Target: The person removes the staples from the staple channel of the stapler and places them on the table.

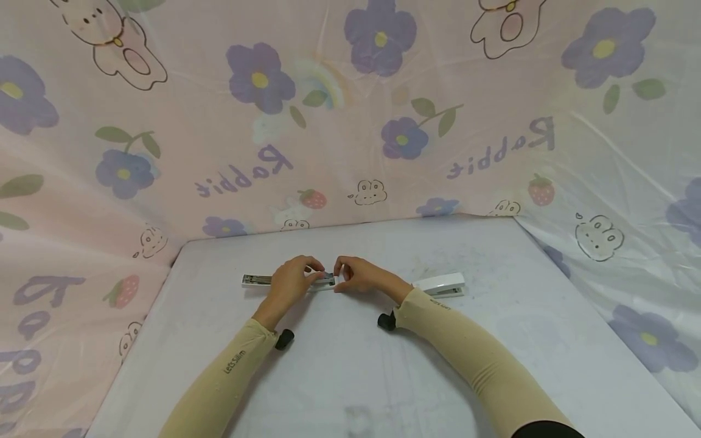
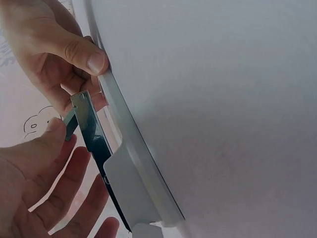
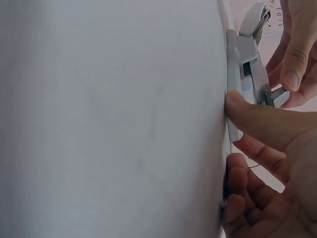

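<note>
An opened white stapler (image 1: 256, 280) lies lengthwise on the table, its metal magazine (image 2: 93, 130) exposed. My left hand (image 1: 290, 281) pinches a short grey strip of staples (image 3: 280, 96) between thumb and fingertips, right beside the magazine near its end. In the left wrist view the strip (image 2: 71, 125) juts out at an angle to the magazine. My right hand (image 1: 357, 274) grips the end of the stapler's white base (image 3: 234, 119), its thumb along the near side and fingers behind. Whether the strip touches the magazine is hard to tell.
A second white stapler (image 1: 442, 284) rests to the right, partly behind my right wrist. The white table (image 1: 339, 353) meets a patterned curtain (image 1: 350, 134) at its back and sides. Dark wrist cameras (image 1: 386, 321) sit beneath both forearms.
</note>
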Motion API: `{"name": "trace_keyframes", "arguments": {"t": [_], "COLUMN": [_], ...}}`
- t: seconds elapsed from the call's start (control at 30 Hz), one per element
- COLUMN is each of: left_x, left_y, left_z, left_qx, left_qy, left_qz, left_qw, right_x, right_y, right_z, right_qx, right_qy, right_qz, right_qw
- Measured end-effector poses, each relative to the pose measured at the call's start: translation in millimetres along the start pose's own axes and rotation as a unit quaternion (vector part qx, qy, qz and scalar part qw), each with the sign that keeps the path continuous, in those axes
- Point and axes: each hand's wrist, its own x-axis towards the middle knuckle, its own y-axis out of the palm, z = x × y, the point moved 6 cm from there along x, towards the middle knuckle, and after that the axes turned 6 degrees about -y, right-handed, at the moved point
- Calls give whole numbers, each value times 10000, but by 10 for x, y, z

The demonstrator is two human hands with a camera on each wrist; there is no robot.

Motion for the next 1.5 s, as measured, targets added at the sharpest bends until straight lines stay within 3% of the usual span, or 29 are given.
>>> {"name": "trace_keyframes", "arguments": {"t": [0.37,0.6,1.0,1.5], "left_x": [-20,-100,-265,-460], "left_y": [-74,-181,-234,-176], "left_z": [21,55,120,211], "left_qx": [79,-126,-185,-34], "left_qy": [143,167,137,249], "left_qz": [61,-60,1,271], "left_qw": [9998,9998,9997,9993], "right_x": [-2,-8,-14,-25], "right_y": [15,13,17,16], "right_z": [27,24,1,26], "right_qx": [-29,31,37,135], "right_qy": [-43,9,68,70], "right_qz": [5,12,0,-16], "right_qw": [10000,10000,10000,9999]}}
